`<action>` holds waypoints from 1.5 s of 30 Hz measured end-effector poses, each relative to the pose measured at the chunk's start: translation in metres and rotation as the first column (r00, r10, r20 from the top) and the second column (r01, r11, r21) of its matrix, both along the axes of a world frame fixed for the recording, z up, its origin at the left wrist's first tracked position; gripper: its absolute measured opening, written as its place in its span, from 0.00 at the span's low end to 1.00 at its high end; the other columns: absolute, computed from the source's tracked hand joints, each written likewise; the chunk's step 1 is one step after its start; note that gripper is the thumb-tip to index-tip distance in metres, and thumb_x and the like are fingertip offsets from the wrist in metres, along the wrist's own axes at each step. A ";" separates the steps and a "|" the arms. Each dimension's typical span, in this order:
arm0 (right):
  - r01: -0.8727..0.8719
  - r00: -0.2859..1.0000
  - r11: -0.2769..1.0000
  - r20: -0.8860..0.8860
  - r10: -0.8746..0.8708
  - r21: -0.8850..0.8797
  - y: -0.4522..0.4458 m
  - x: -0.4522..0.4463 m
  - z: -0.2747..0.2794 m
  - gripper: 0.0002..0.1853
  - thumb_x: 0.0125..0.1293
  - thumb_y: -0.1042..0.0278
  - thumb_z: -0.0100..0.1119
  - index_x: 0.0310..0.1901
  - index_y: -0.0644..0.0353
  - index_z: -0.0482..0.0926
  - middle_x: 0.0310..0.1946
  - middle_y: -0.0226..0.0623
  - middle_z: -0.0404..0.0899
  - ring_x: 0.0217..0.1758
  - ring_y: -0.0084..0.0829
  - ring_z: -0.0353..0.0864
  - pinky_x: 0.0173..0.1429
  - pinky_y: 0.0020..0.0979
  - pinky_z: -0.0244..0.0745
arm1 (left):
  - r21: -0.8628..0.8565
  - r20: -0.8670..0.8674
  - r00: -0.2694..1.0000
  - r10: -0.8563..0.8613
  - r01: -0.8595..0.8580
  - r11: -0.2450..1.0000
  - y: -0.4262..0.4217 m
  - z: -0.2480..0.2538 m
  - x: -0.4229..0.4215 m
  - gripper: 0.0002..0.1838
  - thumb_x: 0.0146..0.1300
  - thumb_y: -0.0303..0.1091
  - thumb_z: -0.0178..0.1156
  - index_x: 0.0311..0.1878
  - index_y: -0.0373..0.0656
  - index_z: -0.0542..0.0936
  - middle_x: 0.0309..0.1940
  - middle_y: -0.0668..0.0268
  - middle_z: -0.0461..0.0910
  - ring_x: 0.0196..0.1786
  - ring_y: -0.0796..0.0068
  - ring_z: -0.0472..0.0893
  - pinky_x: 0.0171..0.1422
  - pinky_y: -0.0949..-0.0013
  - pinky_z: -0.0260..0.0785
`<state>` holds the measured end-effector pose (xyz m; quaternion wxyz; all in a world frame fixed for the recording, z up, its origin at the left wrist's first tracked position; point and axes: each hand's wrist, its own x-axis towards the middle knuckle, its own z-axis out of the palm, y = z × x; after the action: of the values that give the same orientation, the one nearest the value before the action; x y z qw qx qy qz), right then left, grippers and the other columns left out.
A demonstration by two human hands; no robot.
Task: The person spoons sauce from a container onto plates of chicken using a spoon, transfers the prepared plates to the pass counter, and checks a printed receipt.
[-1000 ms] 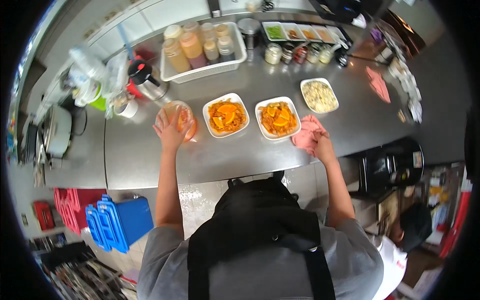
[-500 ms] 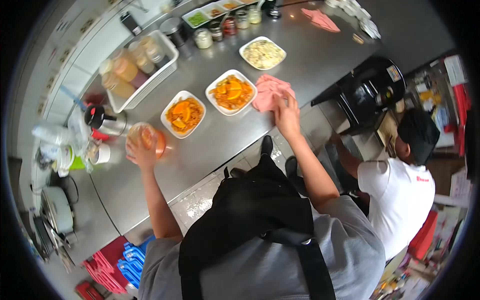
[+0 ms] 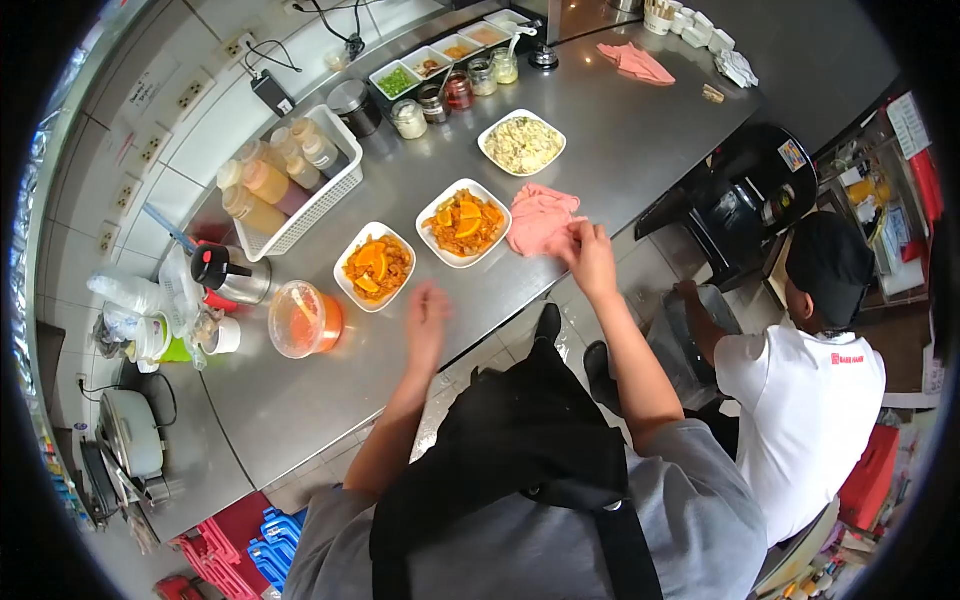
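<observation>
My left hand (image 3: 428,318) is blurred by motion above the steel counter, right of a round plastic tub of orange-red food (image 3: 305,320) and near a white bowl of orange-topped food (image 3: 374,266). Its finger position is smeared. My right hand (image 3: 592,258) has its fingers bent together at the near edge of a crumpled pink cloth (image 3: 540,220), pinching it. Just left of the cloth stands a second white bowl of orange-topped food (image 3: 464,224). Behind the cloth sits a white bowl of pale, chopped-looking food (image 3: 522,143).
A white basket of squeeze bottles (image 3: 300,205) stands along the wall by a metal jug (image 3: 232,272). Small jars (image 3: 409,119) and trays of toppings line the back. Another pink cloth (image 3: 637,63) lies far right. A person in a white shirt (image 3: 800,410) is at the right.
My left hand has let go of the tub and moved right, past the nearer bowl. My right hand stays by the cloth, its fingers now at the cloth's edge. The view has shifted slightly.
</observation>
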<state>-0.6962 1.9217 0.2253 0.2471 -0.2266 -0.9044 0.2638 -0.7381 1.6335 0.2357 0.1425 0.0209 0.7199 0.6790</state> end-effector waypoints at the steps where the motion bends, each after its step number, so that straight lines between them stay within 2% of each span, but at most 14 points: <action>1: -0.001 1.000 0.998 -0.016 0.002 0.062 -0.007 0.004 -0.003 0.12 0.52 0.68 0.66 0.37 0.63 0.80 0.39 0.47 0.77 0.40 0.47 0.79 0.45 0.41 0.75 | 0.135 0.210 0.978 -0.002 -0.027 0.990 0.016 -0.011 -0.002 0.23 0.71 0.41 0.49 0.63 0.38 0.61 0.48 0.57 0.73 0.46 0.68 0.77 0.51 0.67 0.71; 2: -0.004 1.000 0.998 -0.020 0.005 0.064 -0.006 0.004 -0.011 0.12 0.52 0.68 0.66 0.37 0.63 0.80 0.39 0.47 0.77 0.40 0.47 0.79 0.45 0.41 0.75 | 0.260 0.409 0.912 -0.035 -0.080 0.962 0.031 -0.018 -0.005 0.28 0.71 0.42 0.49 0.67 0.39 0.54 0.49 0.53 0.72 0.48 0.64 0.77 0.54 0.65 0.72; 4: -0.044 0.998 0.988 -0.054 0.037 -0.145 0.008 0.000 -0.042 0.13 0.49 0.69 0.69 0.35 0.65 0.79 0.37 0.48 0.78 0.41 0.44 0.80 0.46 0.41 0.75 | 0.317 0.405 0.914 -0.019 -0.121 0.940 0.054 -0.024 -0.013 0.28 0.72 0.42 0.46 0.67 0.37 0.51 0.51 0.48 0.71 0.49 0.59 0.77 0.56 0.62 0.72; 6: -0.069 0.994 0.997 -0.082 0.066 -0.030 0.024 -0.002 -0.049 0.16 0.48 0.71 0.70 0.41 0.64 0.82 0.30 0.43 0.81 0.33 0.36 0.81 0.38 0.33 0.75 | 0.370 0.410 0.912 -0.002 -0.164 0.914 0.071 -0.032 -0.023 0.28 0.73 0.42 0.43 0.66 0.35 0.48 0.52 0.43 0.70 0.50 0.54 0.78 0.59 0.59 0.73; 8: 0.049 0.991 0.944 0.134 -0.006 -0.326 0.033 -0.001 -0.027 0.11 0.51 0.73 0.68 0.37 0.65 0.82 0.21 0.38 0.78 0.24 0.27 0.77 0.31 0.29 0.72 | 0.397 0.387 0.922 0.009 -0.175 0.901 0.082 -0.041 -0.031 0.23 0.73 0.38 0.40 0.62 0.34 0.48 0.49 0.39 0.70 0.48 0.52 0.79 0.57 0.58 0.74; 9: 0.034 0.999 0.936 0.033 -0.023 -0.352 0.037 -0.001 -0.023 0.06 0.52 0.75 0.67 0.32 0.63 0.81 0.16 0.37 0.76 0.17 0.27 0.71 0.27 0.28 0.69 | 0.398 0.387 0.922 0.012 -0.179 0.900 0.088 -0.039 -0.033 0.23 0.73 0.38 0.40 0.62 0.34 0.48 0.49 0.39 0.70 0.48 0.52 0.79 0.57 0.58 0.74; 12: -0.107 0.981 0.747 -0.190 -0.027 -0.656 0.045 -0.004 0.003 0.07 0.54 0.69 0.69 0.30 0.61 0.81 0.17 0.30 0.77 0.20 0.17 0.71 0.25 0.24 0.67 | 0.362 0.356 0.924 0.137 -0.272 0.892 0.093 -0.036 -0.038 0.17 0.71 0.32 0.37 0.57 0.32 0.50 0.45 0.37 0.72 0.44 0.51 0.80 0.51 0.58 0.78; 17: -0.179 0.931 0.523 -0.315 -0.183 -0.833 0.050 -0.016 0.042 0.08 0.61 0.68 0.63 0.36 0.61 0.75 0.28 0.26 0.75 0.24 0.15 0.69 0.26 0.20 0.63 | 0.162 0.278 0.941 0.193 -0.244 0.956 0.075 -0.045 -0.042 0.16 0.68 0.29 0.36 0.55 0.30 0.55 0.34 0.44 0.76 0.29 0.58 0.82 0.32 0.64 0.80; 22: -0.267 0.901 0.658 -0.425 -0.089 -0.704 0.042 -0.038 0.048 0.08 0.60 0.70 0.61 0.38 0.59 0.72 0.27 0.27 0.75 0.28 0.17 0.72 0.30 0.22 0.67 | 0.107 0.176 0.980 0.090 -0.110 0.988 0.049 -0.033 -0.019 0.15 0.67 0.28 0.37 0.53 0.29 0.60 0.27 0.50 0.77 0.22 0.63 0.81 0.24 0.66 0.78; 24: -0.265 0.946 0.843 -0.296 0.132 -0.469 0.038 -0.050 0.035 0.08 0.59 0.71 0.62 0.38 0.61 0.75 0.25 0.28 0.76 0.27 0.17 0.73 0.31 0.24 0.68 | 0.069 0.170 0.985 0.033 -0.046 0.997 0.044 -0.023 -0.009 0.14 0.67 0.28 0.37 0.52 0.29 0.62 0.26 0.51 0.77 0.22 0.64 0.81 0.25 0.67 0.78; 27: -0.360 0.932 0.865 -0.100 0.347 -0.349 0.016 -0.059 0.042 0.07 0.60 0.70 0.61 0.36 0.63 0.77 0.23 0.29 0.76 0.25 0.18 0.72 0.31 0.24 0.69 | 0.044 0.176 0.983 -0.061 0.054 0.998 0.040 -0.014 0.000 0.15 0.67 0.28 0.36 0.53 0.29 0.63 0.26 0.51 0.77 0.22 0.65 0.81 0.24 0.68 0.77; 34: -0.637 0.682 0.596 0.003 0.731 -0.488 0.006 -0.087 0.045 0.09 0.63 0.64 0.59 0.36 0.62 0.81 0.28 0.36 0.83 0.33 0.24 0.81 0.38 0.29 0.74 | -0.005 0.185 0.961 -0.207 0.212 0.977 0.043 0.005 0.005 0.18 0.69 0.29 0.38 0.59 0.29 0.61 0.27 0.51 0.78 0.22 0.66 0.81 0.24 0.68 0.78; 41: -0.677 0.595 0.657 0.279 0.754 -0.332 0.005 -0.099 0.055 0.08 0.58 0.67 0.64 0.34 0.63 0.79 0.29 0.35 0.83 0.33 0.27 0.81 0.39 0.29 0.74 | 0.015 0.215 0.937 -0.277 0.280 0.960 0.042 0.005 -0.004 0.19 0.68 0.29 0.39 0.60 0.30 0.61 0.26 0.52 0.78 0.21 0.67 0.81 0.24 0.69 0.77; 45: -0.738 0.577 0.599 0.169 0.799 -0.311 -0.006 -0.102 0.068 0.08 0.53 0.73 0.66 0.32 0.64 0.77 0.24 0.36 0.81 0.30 0.28 0.80 0.37 0.29 0.74 | 0.016 0.181 0.939 -0.293 0.295 0.955 0.041 0.002 -0.010 0.20 0.67 0.28 0.40 0.60 0.29 0.61 0.25 0.52 0.78 0.21 0.66 0.81 0.23 0.68 0.77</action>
<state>-0.7981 1.9159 0.2929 -0.0538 0.1298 -0.9053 0.4008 -0.7478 1.6742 0.2377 0.3074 0.0656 0.6965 0.6450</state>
